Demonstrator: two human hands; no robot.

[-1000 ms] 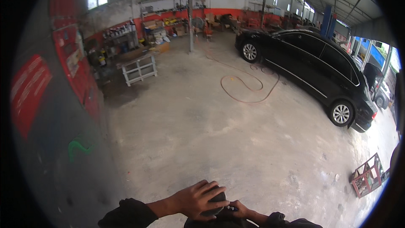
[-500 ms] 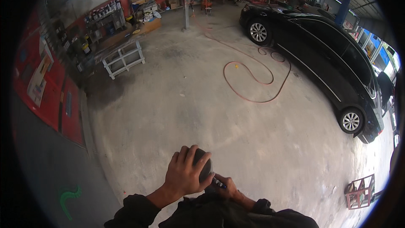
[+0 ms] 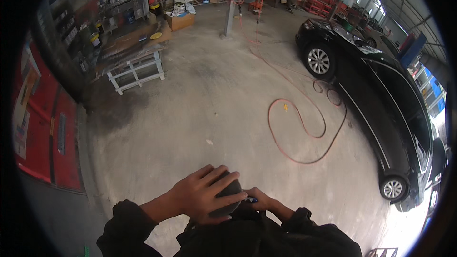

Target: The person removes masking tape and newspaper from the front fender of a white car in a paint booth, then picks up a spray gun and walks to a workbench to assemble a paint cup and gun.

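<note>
In front of my body, my left hand (image 3: 200, 194) is wrapped round a dark, rounded, disc-like object (image 3: 232, 189), fingers spread over its face. Close beside it, my right hand (image 3: 260, 198) is closed on a small dark item with a blue part (image 3: 251, 200). Most of that item is hidden by the fingers, so its kind does not show. I cannot tell whether the two held things are joined.
A black car (image 3: 376, 114) stands on the right. A red hose (image 3: 304, 163) lies looped on the concrete floor. At the left are a low white frame table (image 3: 135, 72) and a red door (image 3: 35, 143). A grey post (image 3: 230, 19) rises farther off.
The view has tilted up and turned left, so the car and hose appear lower and farther right. My left hand and the disc-like object have turned slightly; both hands keep their hold.
</note>
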